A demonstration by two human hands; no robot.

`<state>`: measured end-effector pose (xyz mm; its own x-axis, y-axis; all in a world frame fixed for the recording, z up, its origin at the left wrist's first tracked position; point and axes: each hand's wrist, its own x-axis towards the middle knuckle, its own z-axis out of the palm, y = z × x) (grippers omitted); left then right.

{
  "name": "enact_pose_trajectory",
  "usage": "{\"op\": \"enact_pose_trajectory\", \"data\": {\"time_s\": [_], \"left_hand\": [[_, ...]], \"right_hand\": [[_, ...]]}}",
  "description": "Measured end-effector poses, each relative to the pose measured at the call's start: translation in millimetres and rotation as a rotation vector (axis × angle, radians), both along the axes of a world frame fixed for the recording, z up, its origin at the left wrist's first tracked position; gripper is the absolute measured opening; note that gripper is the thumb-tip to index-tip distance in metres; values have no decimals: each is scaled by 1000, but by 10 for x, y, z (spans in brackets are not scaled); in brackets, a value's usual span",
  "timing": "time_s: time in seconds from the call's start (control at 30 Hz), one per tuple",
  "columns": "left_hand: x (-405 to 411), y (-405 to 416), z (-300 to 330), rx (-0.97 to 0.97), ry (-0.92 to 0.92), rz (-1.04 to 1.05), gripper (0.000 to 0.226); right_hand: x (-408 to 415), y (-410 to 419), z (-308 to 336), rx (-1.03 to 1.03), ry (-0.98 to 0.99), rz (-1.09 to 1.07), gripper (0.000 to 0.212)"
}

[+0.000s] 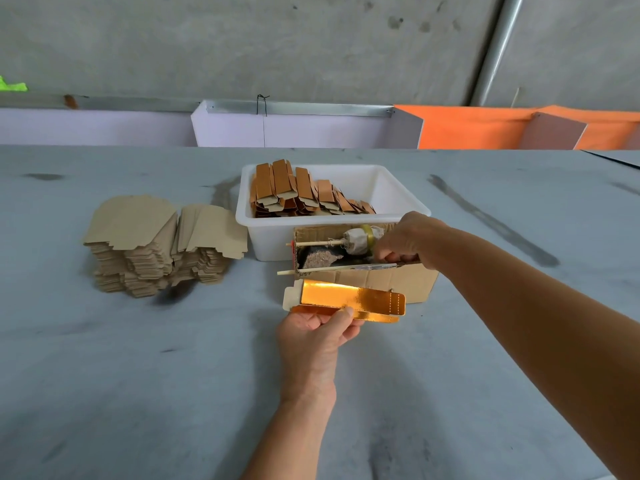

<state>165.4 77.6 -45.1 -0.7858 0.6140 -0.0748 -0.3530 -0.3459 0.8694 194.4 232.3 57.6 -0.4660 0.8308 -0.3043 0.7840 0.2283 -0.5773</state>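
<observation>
My left hand (pixel 320 329) grips a shiny gold foil carton blank (pixel 349 299) by its lower edge, thumb on top, just above the table in front of a small cardboard box (pixel 391 280). My right hand (pixel 407 242) reaches into that box from the right, with its curled fingers on a thin wooden stick (pixel 332 269) that lies along the box's front rim. What the fingertips hold is partly hidden. A second stick with a cloth-wrapped head (pixel 356 240) rests across the box, above dark material inside.
A white plastic tub (pixel 270 230) behind the cardboard box holds several folded orange-brown cartons (pixel 298 190). A tall stack of flat tan carton blanks (pixel 156 244) sits on the grey table (pixel 138 375) to the left. White and orange panels line the far edge.
</observation>
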Motion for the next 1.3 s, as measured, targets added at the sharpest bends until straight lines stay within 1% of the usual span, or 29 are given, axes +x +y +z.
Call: {"op": "enact_pose_trajectory", "data": {"time_s": [0.07,0.1,0.17,0.27,0.4,0.5,0.63,0.73,0.93,1.03,1.1,1.17,1.23,1.27,1.3], "left_hand": [[1,12,1,1,3,10,15],[3,19,5,-2,5,16,15],[10,37,13,-16,17,24,19],[25,61,16,-38,60,32,16],[35,76,-6,-47,100,33,16],[40,83,-38,-60,111,35,15],[45,91,-55,-61,114,29,13],[51,95,-69,-72,111,25,13],[59,100,-55,-55,106,33,16],[59,105,-39,-43,92,35,17],[58,104,-38,-40,88,30,16],[61,96,-37,-42,96,26,15],[65,88,-35,-48,108,26,14],[67,87,-36,-50,115,25,15],[67,87,-33,-52,119,27,15]], "right_hand": [[21,-10,66,-17,-2,-3,11],[35,-3,92,-17,-3,-11,9],[60,16,126,-31,-2,-32,15],[56,9,168,-91,17,-70,21],[15,-22,233,-192,22,-92,17],[12,-43,267,-223,13,-98,15],[23,-44,299,-261,-8,-94,24],[25,-66,319,-261,25,-101,23],[90,-178,301,-159,205,-137,19],[158,-262,266,-93,322,-168,12],[214,-292,198,-33,357,-190,15],[281,-323,111,-35,395,-209,23],[350,-394,35,-63,465,-229,14],[386,-429,-6,-67,492,-238,13],[416,-456,-43,-68,521,-247,18]]}}
